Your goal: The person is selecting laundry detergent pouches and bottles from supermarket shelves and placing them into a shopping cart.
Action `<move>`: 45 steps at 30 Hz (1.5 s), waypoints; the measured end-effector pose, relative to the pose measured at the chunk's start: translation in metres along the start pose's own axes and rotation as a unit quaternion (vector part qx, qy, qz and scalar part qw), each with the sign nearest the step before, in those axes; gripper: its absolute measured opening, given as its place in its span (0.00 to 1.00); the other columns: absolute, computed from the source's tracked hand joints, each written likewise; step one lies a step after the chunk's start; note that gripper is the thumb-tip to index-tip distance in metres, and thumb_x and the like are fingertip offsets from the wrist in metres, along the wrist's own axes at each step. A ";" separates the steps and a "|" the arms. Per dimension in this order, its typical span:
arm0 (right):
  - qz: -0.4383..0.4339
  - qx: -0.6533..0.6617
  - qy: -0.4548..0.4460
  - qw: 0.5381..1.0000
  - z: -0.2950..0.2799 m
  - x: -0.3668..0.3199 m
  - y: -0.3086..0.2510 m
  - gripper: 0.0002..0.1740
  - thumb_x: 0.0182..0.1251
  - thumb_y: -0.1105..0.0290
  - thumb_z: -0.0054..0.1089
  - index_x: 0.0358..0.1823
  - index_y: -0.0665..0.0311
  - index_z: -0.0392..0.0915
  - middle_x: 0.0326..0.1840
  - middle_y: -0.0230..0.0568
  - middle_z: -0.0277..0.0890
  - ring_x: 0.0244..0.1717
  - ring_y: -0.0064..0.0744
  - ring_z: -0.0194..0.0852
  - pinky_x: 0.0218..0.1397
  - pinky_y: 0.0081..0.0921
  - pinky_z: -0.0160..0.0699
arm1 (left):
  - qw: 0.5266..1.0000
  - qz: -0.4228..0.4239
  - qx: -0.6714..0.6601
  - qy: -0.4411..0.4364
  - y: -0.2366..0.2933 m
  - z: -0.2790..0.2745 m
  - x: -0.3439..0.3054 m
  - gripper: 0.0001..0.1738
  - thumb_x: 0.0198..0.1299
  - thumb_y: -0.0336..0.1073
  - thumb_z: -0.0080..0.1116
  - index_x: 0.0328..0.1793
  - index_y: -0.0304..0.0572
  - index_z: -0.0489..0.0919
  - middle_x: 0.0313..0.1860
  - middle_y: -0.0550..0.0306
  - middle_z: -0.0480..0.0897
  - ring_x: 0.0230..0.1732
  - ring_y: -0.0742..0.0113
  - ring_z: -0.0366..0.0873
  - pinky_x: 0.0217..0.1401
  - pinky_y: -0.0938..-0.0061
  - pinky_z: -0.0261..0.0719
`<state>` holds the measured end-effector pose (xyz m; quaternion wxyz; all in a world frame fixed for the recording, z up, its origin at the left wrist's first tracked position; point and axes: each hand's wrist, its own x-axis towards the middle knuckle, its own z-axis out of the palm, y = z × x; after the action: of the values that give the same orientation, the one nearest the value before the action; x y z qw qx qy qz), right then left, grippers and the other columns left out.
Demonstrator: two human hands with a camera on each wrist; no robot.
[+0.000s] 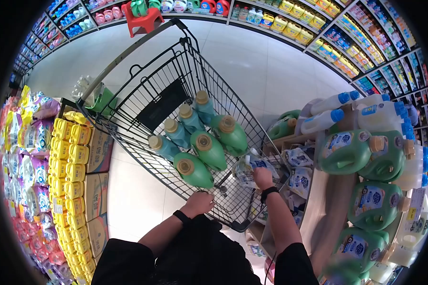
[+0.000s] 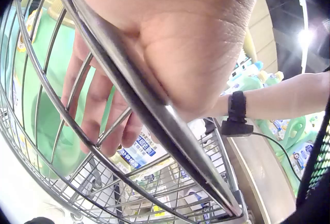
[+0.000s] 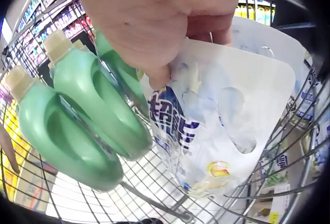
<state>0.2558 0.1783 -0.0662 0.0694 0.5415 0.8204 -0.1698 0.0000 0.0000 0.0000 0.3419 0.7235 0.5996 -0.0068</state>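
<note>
A shopping cart (image 1: 128, 51) stands before me, with green jugs (image 1: 215, 157) and several smaller teal bottles (image 1: 178, 137) upright inside, all with beige caps. My left hand (image 1: 199, 204) rests on the cart's near rim. In the left wrist view its palm lies over the metal rim (image 2: 136, 90), the fingers hanging straight down among the wires. At the cart's right end my right hand (image 1: 262, 178) pinches the top of a white, partly see-through refill pouch (image 3: 201, 113) with blue lettering. The pouch hangs inside the basket, beside the green jugs.
Right of the cart, a wooden display (image 1: 335, 194) bears large green jugs (image 1: 373, 202), white bottles with blue caps (image 1: 322, 121) and pouches (image 1: 299, 181). Yellow bottles (image 1: 76, 173) are stacked on the left. A red stool (image 1: 142, 21) stands by the far shelves.
</note>
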 end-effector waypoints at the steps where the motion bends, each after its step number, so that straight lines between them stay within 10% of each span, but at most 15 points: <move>1: -0.018 0.001 0.001 1.000 -0.004 0.001 -0.003 0.13 0.59 0.58 0.63 0.30 0.60 0.85 0.31 0.49 0.83 0.36 0.52 0.84 0.40 0.47 0.82 | 1.000 0.000 -0.018 0.017 0.000 -0.002 -0.001 0.16 0.61 0.48 0.56 0.34 0.42 0.82 0.29 0.45 0.83 0.35 0.44 0.83 0.40 0.53 0.81; 12: 0.058 0.073 -0.011 0.996 -0.023 -0.016 -0.034 0.11 0.55 0.64 0.63 0.34 0.63 0.83 0.35 0.50 0.83 0.40 0.53 0.82 0.45 0.46 0.79 | 1.000 -0.003 0.003 0.008 -0.003 -0.031 -0.001 0.14 0.61 0.47 0.57 0.35 0.45 0.83 0.29 0.50 0.84 0.35 0.48 0.83 0.39 0.55 0.80; 17: 0.077 0.179 0.269 0.943 -0.042 -0.056 -0.067 0.19 0.52 0.72 0.67 0.46 0.66 0.77 0.44 0.47 0.78 0.49 0.56 0.73 0.56 0.44 0.69 | 0.999 0.019 -0.003 -0.032 -0.019 -0.041 0.012 0.14 0.61 0.47 0.58 0.39 0.46 0.84 0.33 0.51 0.85 0.38 0.50 0.83 0.41 0.58 0.80; 23: 0.184 0.365 0.417 0.812 -0.056 -0.164 -0.097 0.03 0.64 0.74 0.60 0.36 0.67 0.79 0.34 0.49 0.79 0.37 0.52 0.78 0.41 0.37 0.76 | 0.980 0.143 -0.140 -0.004 0.049 -0.075 0.044 0.09 0.59 0.37 0.63 0.38 0.39 0.84 0.34 0.51 0.85 0.34 0.55 0.84 0.39 0.65 0.80; 32: 0.464 0.498 0.302 0.667 0.039 -0.316 -0.084 0.25 0.77 0.57 0.46 0.32 0.73 0.81 0.27 0.49 0.82 0.31 0.40 0.81 0.39 0.33 0.76 | 0.910 0.327 -0.142 -0.212 0.180 0.004 0.057 0.11 0.59 0.40 0.62 0.39 0.41 0.84 0.34 0.53 0.85 0.37 0.55 0.84 0.41 0.66 0.80; 40: 0.516 0.521 0.206 0.647 0.085 -0.356 -0.064 0.19 0.72 0.59 0.54 0.39 0.71 0.80 0.31 0.48 0.83 0.36 0.38 0.83 0.44 0.31 0.78 | 0.969 0.204 0.049 -0.132 0.169 0.069 0.033 0.10 0.56 0.37 0.61 0.42 0.42 0.81 0.43 0.49 0.82 0.48 0.51 0.80 0.53 0.60 0.77; 45: 0.487 0.533 0.153 0.675 0.095 -0.351 -0.055 0.19 0.72 0.58 0.54 0.42 0.69 0.81 0.34 0.48 0.84 0.38 0.39 0.84 0.46 0.32 0.78 | 0.957 0.272 -0.094 -0.034 0.155 0.032 0.000 0.10 0.55 0.33 0.63 0.41 0.39 0.79 0.44 0.50 0.81 0.49 0.49 0.78 0.53 0.60 0.76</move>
<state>0.3407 -0.1789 -0.0392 -0.2851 0.8277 0.2104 -0.4352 0.1476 -0.0231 0.0509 0.4179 0.8230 0.3664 0.1178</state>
